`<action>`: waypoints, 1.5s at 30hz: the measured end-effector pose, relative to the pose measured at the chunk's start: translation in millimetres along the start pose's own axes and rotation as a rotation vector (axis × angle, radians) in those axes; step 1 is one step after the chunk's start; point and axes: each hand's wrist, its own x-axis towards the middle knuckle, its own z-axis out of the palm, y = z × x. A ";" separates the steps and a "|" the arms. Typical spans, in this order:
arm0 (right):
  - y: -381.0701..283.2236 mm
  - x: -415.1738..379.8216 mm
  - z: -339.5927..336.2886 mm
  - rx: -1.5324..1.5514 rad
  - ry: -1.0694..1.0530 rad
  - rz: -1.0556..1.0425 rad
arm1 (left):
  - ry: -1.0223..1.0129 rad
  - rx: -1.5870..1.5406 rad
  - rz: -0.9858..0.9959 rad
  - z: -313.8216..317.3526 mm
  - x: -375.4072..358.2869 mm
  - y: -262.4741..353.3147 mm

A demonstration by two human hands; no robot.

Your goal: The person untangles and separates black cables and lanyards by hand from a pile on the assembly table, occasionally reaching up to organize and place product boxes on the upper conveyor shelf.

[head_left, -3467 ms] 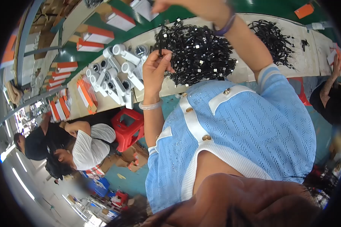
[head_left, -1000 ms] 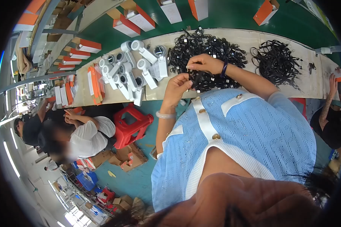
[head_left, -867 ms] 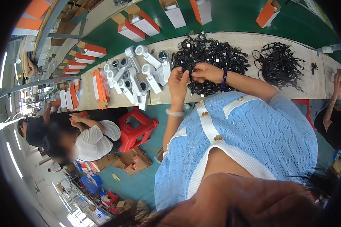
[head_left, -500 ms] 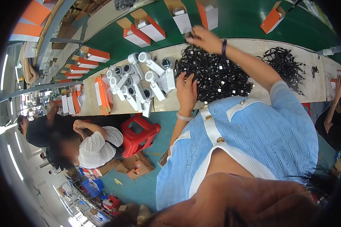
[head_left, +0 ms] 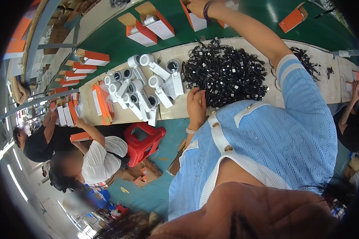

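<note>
A large heap of black USB cables (head_left: 227, 73) lies on the table in front of me. My left hand (head_left: 196, 104) rests at the heap's near left edge, fingers loosely bent and slightly apart, with no cable visibly held. Stretched far forward, my right hand (head_left: 196, 8) is at the top of an open orange and white box (head_left: 197, 22). Its fingers are partly hidden there, so what they hold does not show. To the left of the cables, several white handheld devices with round heads (head_left: 156, 81) lie close together.
Other open boxes (head_left: 160, 28) stand on the green surface (head_left: 243, 30). More cables (head_left: 307, 59) lie at the right. Flat orange cartons (head_left: 102, 104) lean left of the devices. A red stool (head_left: 144, 144) and a seated person in white (head_left: 103, 159) are at left.
My right hand has moved forward from above the cable heap, where it held a dark cable, to the box. My left hand's fingers have drawn in. The seated person now holds an orange box.
</note>
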 end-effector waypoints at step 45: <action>-94.4 -209.8 -62.1 1.648 -0.020 -0.707 | -0.311 -0.766 -0.133 -4.0 20.6 70.3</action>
